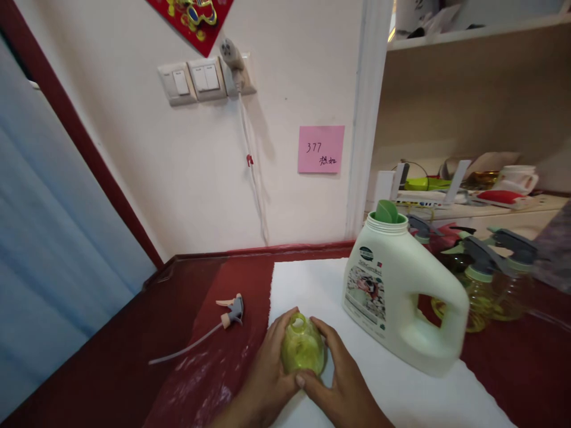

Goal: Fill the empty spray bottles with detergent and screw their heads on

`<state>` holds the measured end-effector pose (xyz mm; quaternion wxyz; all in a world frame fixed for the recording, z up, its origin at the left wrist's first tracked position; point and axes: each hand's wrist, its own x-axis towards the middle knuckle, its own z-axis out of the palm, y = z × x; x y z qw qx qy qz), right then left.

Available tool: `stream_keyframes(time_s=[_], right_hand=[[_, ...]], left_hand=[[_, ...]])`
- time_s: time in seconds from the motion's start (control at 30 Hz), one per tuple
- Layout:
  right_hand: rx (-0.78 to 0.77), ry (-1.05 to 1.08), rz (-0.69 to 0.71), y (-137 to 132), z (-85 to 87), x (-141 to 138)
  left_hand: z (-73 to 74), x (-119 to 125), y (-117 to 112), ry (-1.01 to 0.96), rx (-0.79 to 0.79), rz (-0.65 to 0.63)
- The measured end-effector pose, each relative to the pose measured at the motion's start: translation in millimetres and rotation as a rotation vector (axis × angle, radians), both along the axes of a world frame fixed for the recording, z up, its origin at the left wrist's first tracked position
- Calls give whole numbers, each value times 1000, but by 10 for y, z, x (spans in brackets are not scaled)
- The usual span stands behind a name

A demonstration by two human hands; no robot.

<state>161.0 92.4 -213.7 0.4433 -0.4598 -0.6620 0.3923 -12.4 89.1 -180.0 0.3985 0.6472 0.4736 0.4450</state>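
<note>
1. Your left hand (267,374) and right hand (343,380) cup a yellow-green plastic bottle (303,348) at 6 o'clock, fingers (319,325) closed round it.
2. Its neck looks bare, though blur hedges that; a trigger sprayer (234,312) lies apart at 9 o'clock on the bench (111,368).
3. Two capped spray bottles (479,303) stand at 2 o'clock, behind a white detergent jug (392,291).

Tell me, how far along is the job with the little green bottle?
Done: the spray bottles behind the white jug have their trigger tops on. In hand: the left hand and right hand cup a yellow-green plastic bottle with a bare neck. Left: its trigger spray head still lies apart on the red cloth.
</note>
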Motion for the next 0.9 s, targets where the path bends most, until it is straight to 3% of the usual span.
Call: stream_keyframes(time_s=[0.13,0.33,0.6,0.9], right_hand=[[41,-42,-41,-33,-55,-28],[134,-103,-107,-40,8,-47],[87,-81,-47,-44,21,-44],[35,-57,-58,-70,90,-47]], left_hand=[[18,-29,-10,24,17,-35],[143,-41,-23,186,2,-55],[218,-236,-10,486,56,-54],[601,-926,159,1013,102,296]])
